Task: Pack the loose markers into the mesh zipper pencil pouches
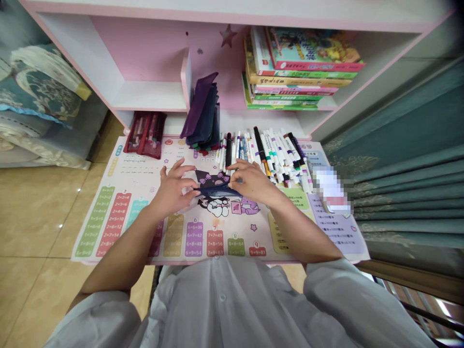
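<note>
A dark blue pencil pouch (216,189) lies on the colourful desk mat (203,232), held between both hands. My left hand (173,187) pinches its left end with thumb and fingers. My right hand (253,181) grips its right end, fingers curled over it. Just beyond the hands lies a row of several marker pens (268,152) with white and black barrels. A pile of dark purple and blue pouches (203,113) leans against the shelf divider behind them.
A red mesh pencil case (145,134) lies at the mat's back left. Stacked books (295,67) fill the right shelf compartment of the pink desk (145,96). A blurred white object (331,189) sits at the right. Green curtains hang on the right; bedding lies at the left.
</note>
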Motion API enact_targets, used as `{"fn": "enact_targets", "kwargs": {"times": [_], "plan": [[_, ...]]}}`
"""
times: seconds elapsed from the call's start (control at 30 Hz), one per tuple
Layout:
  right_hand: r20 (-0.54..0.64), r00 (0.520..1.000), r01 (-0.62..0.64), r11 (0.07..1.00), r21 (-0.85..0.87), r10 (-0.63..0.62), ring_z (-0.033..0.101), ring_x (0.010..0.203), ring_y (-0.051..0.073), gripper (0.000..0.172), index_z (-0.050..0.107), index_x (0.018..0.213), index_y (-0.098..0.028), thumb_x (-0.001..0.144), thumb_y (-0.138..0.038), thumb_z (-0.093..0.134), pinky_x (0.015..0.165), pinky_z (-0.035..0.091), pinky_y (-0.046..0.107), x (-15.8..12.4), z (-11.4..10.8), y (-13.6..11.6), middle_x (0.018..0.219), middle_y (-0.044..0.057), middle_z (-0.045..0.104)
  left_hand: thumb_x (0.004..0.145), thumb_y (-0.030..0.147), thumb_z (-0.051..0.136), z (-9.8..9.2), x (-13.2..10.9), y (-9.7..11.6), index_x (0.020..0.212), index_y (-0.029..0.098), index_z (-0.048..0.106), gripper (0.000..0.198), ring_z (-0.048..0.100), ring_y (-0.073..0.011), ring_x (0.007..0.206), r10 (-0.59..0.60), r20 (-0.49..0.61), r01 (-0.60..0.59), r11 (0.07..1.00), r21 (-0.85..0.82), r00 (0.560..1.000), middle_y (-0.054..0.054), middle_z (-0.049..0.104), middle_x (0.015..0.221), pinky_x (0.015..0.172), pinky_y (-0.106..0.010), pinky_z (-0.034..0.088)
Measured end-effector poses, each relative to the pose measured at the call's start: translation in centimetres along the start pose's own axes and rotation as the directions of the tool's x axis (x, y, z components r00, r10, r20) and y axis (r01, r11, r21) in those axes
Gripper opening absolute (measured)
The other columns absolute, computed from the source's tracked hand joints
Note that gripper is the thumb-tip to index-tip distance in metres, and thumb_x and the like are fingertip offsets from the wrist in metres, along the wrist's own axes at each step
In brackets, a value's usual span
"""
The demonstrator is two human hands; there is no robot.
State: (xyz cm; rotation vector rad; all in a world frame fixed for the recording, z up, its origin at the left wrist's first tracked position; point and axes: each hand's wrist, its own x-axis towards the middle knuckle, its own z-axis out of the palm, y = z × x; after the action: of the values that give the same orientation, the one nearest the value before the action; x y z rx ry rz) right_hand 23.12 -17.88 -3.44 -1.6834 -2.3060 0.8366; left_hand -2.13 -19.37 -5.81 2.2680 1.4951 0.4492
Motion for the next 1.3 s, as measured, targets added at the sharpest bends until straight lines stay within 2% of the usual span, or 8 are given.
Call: {"fn": "enact_targets", "kwargs": {"times": [0.43,0.67,0.83,1.07,1.3], "plan": [[0.022,0.999,-0.028,0.999,-0.016,0.028,0.033,0.148,0.032,0.023,0.069,0.067,-0.023,0.087,-0.023,0.058,0.122,0.015,0.067,-0.1,-0.4,0.3,0.140,0.002,0.061,0.079,0.029,0.071,-0.4,0.0,-0.2,0.076,0.026,0.075,0.006,0.032,-0.0366,0.147,-0.023,0.007,0.023,1.000,-0.011,1.000,-0.004,0.061,0.138,0.116,-0.070,0.014],[-0.003,1.000,-0.011,1.000,-0.021,0.010,0.038,0.145,0.034,0.023,0.069,0.065,-0.022,0.086,-0.024,0.059,0.119,0.019,0.069,0.0,-0.6,0.8,0.136,0.004,0.064,0.079,0.031,0.070,-0.4,0.1,-0.4,0.077,0.026,0.075,0.007,0.031,-0.0372,0.147,-0.026,0.008,0.027,1.000,-0.010,1.000,-0.005,0.061,0.138,0.116,-0.070,0.013],[0.040,0.999,-0.026,0.999,-0.025,0.027,0.036,0.146,0.034,0.023,0.070,0.066,-0.022,0.086,-0.026,0.058,0.120,0.020,0.067,-0.1,-1.0,0.6,0.138,0.004,0.063,0.079,0.031,0.069,-0.5,0.1,-0.4,0.076,0.026,0.075,0.009,0.032,-0.0382,0.147,-0.024,0.019,0.024,0.999,-0.022,1.000,-0.005,0.061,0.137,0.116,-0.070,0.013],[0.033,0.999,0.007,0.999,-0.034,-0.006,0.044,0.139,0.035,0.024,0.067,0.063,-0.023,0.084,-0.023,0.055,0.116,0.027,0.066,-0.3,-1.7,0.9,0.130,0.003,0.066,0.080,0.032,0.068,-0.7,0.0,-0.6,0.076,0.026,0.075,0.009,0.033,-0.0384,0.146,-0.022,0.013,0.023,1.000,-0.022,1.000,-0.005,0.061,0.137,0.115,-0.070,0.014],[0.027,0.999,0.019,0.999,-0.035,-0.018,0.047,0.136,0.034,0.024,0.068,0.064,-0.023,0.083,-0.022,0.053,0.115,0.028,0.065,-0.3,-1.6,1.4,0.127,0.003,0.067,0.081,0.033,0.067,-0.8,0.0,-0.7,0.076,0.026,0.074,0.011,0.033,-0.0360,0.147,-0.009,0.014,0.009,1.000,-0.009,1.000,-0.005,0.061,0.137,0.116,-0.068,0.014]]}}
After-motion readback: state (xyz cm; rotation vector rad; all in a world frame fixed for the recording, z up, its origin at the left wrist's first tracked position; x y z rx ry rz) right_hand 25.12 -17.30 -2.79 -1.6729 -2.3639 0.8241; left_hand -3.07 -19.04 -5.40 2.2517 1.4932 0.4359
